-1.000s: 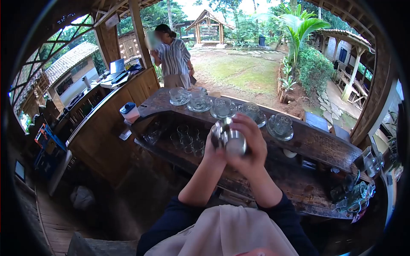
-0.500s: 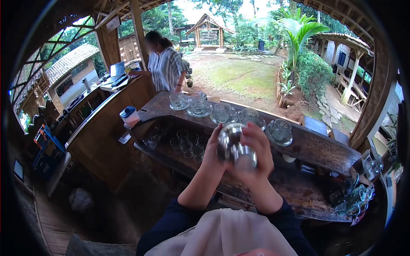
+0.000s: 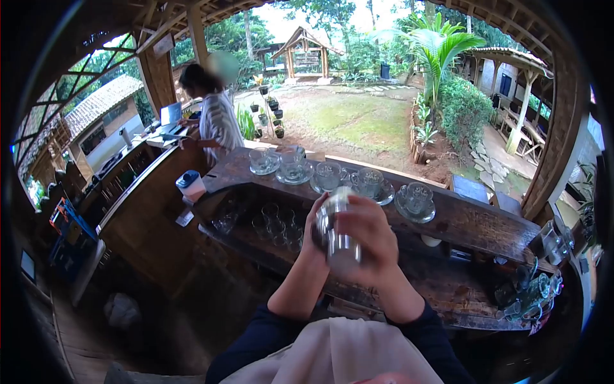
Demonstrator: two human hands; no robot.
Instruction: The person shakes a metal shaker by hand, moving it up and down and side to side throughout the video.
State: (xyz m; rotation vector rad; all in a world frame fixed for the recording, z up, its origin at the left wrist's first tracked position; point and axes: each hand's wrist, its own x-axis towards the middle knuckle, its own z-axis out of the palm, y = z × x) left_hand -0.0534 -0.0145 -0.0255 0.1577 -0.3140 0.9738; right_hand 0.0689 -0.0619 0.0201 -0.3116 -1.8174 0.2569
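Observation:
Both hands are raised over the wooden counter, wrapped round a shiny rounded metal container (image 3: 343, 242) that may be a shaker; motion blur hides its exact kind. My left hand (image 3: 313, 225) closes on its left side, with the fingers partly hidden behind it. On the other side, my right hand (image 3: 371, 238) grips it with bent, blurred fingers. Just beyond the hands stands a row of clear glass cups on glass saucers, among them a middle cup (image 3: 329, 175) and a right-hand cup (image 3: 417, 197).
The dark wooden counter (image 3: 473, 221) has a lower shelf with several drinking glasses (image 3: 274, 224). A blue-lidded container (image 3: 190, 184) stands at its left end. Glassware (image 3: 537, 297) and a glass pitcher (image 3: 551, 243) are at the right. Another person (image 3: 214, 121) stands by a laptop (image 3: 171, 114).
The metal container has turned and shifted slightly left within both hands. The other person has moved left, leaning towards the laptop desk. The view has shifted slightly.

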